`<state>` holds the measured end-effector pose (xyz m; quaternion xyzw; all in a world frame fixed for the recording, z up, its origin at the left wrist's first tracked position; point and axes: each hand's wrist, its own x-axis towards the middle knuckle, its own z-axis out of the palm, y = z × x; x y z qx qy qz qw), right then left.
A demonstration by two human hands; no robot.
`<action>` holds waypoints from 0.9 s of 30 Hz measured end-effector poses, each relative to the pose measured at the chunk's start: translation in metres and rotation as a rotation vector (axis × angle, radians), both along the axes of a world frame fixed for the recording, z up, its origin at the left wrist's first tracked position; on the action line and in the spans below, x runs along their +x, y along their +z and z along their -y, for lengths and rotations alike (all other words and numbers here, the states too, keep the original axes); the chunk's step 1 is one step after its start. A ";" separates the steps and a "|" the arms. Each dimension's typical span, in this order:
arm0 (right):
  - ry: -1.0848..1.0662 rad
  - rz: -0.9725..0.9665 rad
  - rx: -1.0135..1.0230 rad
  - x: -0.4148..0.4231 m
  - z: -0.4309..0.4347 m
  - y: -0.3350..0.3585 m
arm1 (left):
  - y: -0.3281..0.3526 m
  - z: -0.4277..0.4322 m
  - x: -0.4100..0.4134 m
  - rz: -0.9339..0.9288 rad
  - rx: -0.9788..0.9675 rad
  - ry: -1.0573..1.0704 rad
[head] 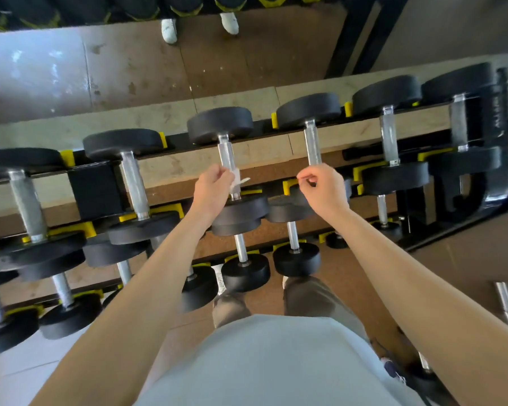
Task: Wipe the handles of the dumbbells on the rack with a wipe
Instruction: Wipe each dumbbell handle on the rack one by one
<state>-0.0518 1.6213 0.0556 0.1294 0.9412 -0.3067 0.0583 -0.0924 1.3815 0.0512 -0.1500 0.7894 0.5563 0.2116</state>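
Dumbbell handle (227, 153) in hand is the middle one on the top tier of the rack (94, 186), lying in its yellow cradles (68, 158) with the black heads at either end. Our left hand (210, 186) is at the near end of that bar, its fingers (219, 174) clenched around the white wipe (237, 180), which is bunched against the metal, a loose corner poking out to the right. Our right hand (323, 190) hovers just beside, over the near end of the next handle (313, 148). Its fingers are curled in with thumb meeting forefinger, and nothing shows in them.

We judge that the stroke is under way at the near collar, with most of the knurled length above the wipe not yet covered. To do it well, we should wrap the wipe right round the bar rather than press it on one side, then draw it the full length to the far head while twisting the wrist, so the underside gets cleaned too. Tucking in the loose corner would stop it snagging on the knurling. The right hand could steady the near head if the dumbbell rolls in its cradle.
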 end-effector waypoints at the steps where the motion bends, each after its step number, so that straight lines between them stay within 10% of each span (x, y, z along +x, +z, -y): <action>1: -0.048 -0.026 0.043 0.004 -0.015 -0.002 | 0.004 -0.007 0.000 0.019 0.066 0.022; 14: -0.066 0.119 -0.148 -0.027 -0.089 -0.048 | 0.011 -0.151 -0.032 0.192 0.575 0.449; 27: -0.032 0.015 -0.212 -0.026 -0.098 -0.063 | -0.048 -0.218 -0.024 -0.117 -0.359 0.156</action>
